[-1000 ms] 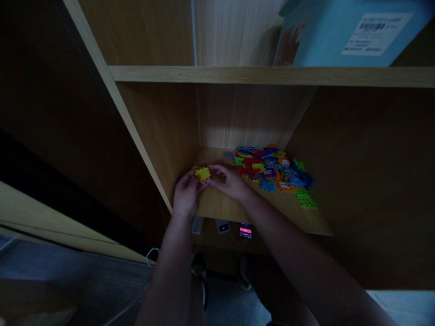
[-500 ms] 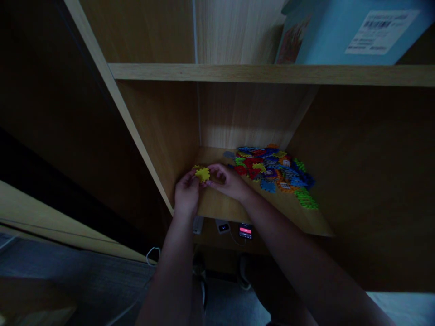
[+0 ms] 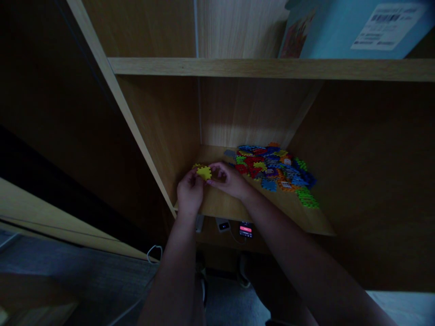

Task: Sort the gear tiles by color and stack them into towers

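Yellow and tooth-edged, an interlocking building piece (image 3: 204,172) sits between our two hands, over the left part of the wooden shelf (image 3: 220,201). We pinch it in the fingers of our left hand (image 3: 190,189), while the thumb and curled forefinger of our right hand (image 3: 230,181) grasp its right side. Behind it we see another yellow toothed edge (image 3: 196,166); we cannot tell whether the two are joined. Right of our hands lies a multicoloured pile of similar pieces (image 3: 272,167), with a green piece (image 3: 307,198) at its near end. Below the shelf, we see a lit phone (image 3: 245,229).
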Available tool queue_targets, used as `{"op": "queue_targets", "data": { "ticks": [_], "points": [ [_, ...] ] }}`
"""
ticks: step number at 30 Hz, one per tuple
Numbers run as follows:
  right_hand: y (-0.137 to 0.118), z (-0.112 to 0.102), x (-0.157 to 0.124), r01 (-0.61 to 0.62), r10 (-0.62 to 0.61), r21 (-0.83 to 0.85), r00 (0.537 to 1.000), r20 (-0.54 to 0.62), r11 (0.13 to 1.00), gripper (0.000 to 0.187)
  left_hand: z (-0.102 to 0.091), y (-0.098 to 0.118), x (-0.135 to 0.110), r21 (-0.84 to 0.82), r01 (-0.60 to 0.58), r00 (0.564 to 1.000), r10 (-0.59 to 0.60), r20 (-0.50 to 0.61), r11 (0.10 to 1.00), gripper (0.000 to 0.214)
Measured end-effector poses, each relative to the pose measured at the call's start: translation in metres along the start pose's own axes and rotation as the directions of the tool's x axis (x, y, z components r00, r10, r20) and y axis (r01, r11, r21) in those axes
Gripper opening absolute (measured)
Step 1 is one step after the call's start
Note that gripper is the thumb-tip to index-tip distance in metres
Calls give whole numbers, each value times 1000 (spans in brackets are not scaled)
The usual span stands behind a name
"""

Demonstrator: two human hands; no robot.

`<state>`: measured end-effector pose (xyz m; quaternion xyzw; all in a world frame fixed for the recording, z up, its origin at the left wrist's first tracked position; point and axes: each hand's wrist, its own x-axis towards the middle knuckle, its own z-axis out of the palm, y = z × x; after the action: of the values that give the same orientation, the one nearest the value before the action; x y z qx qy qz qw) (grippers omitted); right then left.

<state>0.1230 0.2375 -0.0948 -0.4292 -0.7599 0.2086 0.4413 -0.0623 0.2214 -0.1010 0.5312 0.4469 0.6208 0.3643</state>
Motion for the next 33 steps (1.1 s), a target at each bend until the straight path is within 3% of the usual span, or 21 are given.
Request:
{"op": "queue_targets", "data": {
  "ticks": [4,8,12,13,15,18,20,28,33],
  "points": [
    [0,-1,0,9,-9,-16,1000,-11,1000,52,-2,2,-1,89,-38,999,39,-9,995,32],
    [0,-2,1,31,-31,-33,999,-19,999,42,-2,3,-1,157,-48,999,49,-7,986,32],
    [4,-2,4,-15,8,-51,990,-142,999,41,5,16,-13,326,-108,981,154,-118,939,28],
    [5,-3,4,-31,20,-58,983,-185,998,40,8,20,-18,400,-161,963,232,-136,902,24],
    [10,-2,5,-69,49,-74,968,-246,995,38,13,25,-29,526,-335,909,415,-38,782,13],
    [14,1,8,-125,97,-103,965,-243,987,39,18,27,-41,527,-642,749,604,273,558,32],
    [15,6,12,-145,116,-123,970,-214,982,41,18,25,-43,474,-730,672,642,368,492,38],
    [15,35,45,-258,233,-105,951,-202,960,48,13,23,-39,451,-686,721,614,321,570,41],
    [18,41,45,-204,180,-94,960,-215,975,47,13,22,-39,425,-659,751,584,310,621,42]
  ]
}}
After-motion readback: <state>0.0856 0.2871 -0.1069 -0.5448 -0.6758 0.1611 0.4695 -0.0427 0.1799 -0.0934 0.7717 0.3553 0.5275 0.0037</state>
